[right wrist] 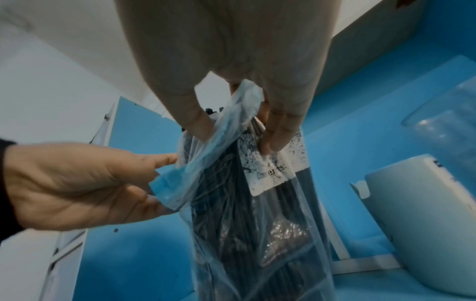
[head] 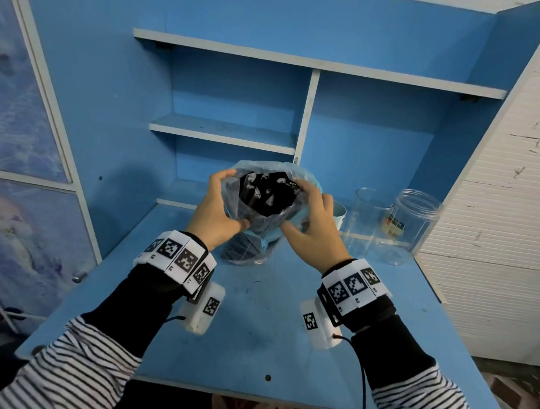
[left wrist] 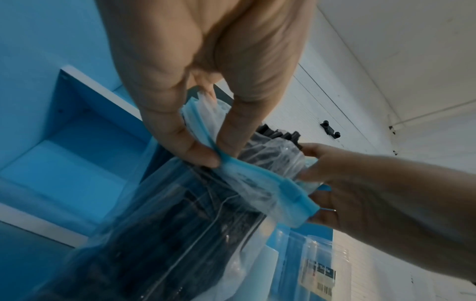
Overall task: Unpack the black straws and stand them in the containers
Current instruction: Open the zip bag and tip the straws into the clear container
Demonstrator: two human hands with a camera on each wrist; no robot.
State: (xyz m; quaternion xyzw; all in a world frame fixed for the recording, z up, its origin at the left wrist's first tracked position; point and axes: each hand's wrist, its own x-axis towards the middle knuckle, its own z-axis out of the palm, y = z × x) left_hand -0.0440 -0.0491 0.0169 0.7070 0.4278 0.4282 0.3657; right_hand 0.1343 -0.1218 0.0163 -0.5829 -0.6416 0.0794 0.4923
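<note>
A clear plastic bag (head: 254, 247) with a blue zip rim stands upright on the blue desk (head: 255, 335), its mouth spread wide. Several black straws (head: 264, 194) fill it, their ends showing at the top. My left hand (head: 218, 208) pinches the left side of the rim between thumb and fingers. My right hand (head: 311, 225) pinches the right side. In the left wrist view the left hand (left wrist: 206, 150) pinches the blue rim (left wrist: 257, 181). In the right wrist view the right hand (right wrist: 231, 130) holds the rim above the bag's white label (right wrist: 275, 173).
Two clear jars (head: 371, 222) (head: 414, 224) stand at the desk's back right, a pale blue-white cup (head: 338, 214) beside them behind my right hand. Blue shelves (head: 222, 133) rise behind the bag. A white slatted wall (head: 494, 247) borders the right.
</note>
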